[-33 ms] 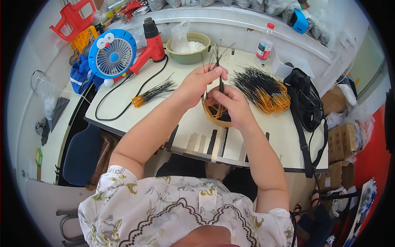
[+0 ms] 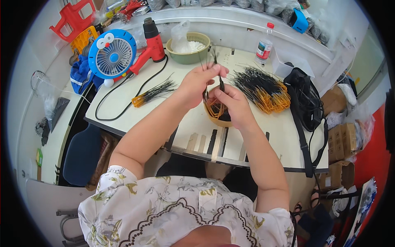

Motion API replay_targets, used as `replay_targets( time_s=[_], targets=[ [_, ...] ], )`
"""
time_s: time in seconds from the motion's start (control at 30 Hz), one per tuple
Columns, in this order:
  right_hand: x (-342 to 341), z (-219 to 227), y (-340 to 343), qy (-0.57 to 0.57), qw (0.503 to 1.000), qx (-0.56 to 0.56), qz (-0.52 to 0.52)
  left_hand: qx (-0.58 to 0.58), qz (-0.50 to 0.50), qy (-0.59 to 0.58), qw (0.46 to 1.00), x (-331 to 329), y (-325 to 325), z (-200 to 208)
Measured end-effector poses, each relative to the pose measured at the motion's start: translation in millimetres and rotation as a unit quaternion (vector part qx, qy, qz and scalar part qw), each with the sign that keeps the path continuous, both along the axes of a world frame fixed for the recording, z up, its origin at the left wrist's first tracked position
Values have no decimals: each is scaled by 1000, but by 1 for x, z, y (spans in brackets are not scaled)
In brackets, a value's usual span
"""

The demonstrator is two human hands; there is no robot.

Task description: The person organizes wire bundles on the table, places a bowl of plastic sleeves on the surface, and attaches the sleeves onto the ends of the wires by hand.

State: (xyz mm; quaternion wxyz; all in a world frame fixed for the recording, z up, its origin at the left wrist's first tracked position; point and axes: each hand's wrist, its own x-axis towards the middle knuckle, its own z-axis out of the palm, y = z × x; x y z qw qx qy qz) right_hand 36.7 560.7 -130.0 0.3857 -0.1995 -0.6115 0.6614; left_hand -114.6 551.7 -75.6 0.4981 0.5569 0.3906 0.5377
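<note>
Over a tan bowl [image 2: 222, 122] near the table's front, both of my hands work on thin black wires. My left hand [image 2: 199, 84] pinches a slim bundle of black wires [image 2: 221, 85] near its top, the tips sticking up past the fingers. Just below, my right hand [image 2: 233, 106] has its thumb and fingers closed on the lower part of the same bundle. More dark wires with orange ends lie in the bowl, partly hidden by my hands. To the right is a large pile of black wires with orange ends [image 2: 267, 91]; a smaller bunch [image 2: 154, 92] lies to the left.
Behind my hands stands a green basket [image 2: 187, 57] holding a plastic bag and white bits. A red heat gun [image 2: 154, 48] with a black cord and a blue fan [image 2: 113, 55] are at back left. A bottle [image 2: 264, 45] and black bag [image 2: 304, 101] are at right.
The wire tips above my left hand have shifted slightly left and spread less. My right hand has moved very little; more of the orange ends in the bowl show.
</note>
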Motion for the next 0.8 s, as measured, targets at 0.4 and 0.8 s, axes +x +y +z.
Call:
replay_targets(
  time_s=[0.4,0.8],
  targets=[
    [-10,1,-7,27,995,-91,-38,82,-50,-213,972,16,10,4],
    [-7,2,-6,79,979,-155,-106,58,-41,-131,989,22,5,1]
  ],
)
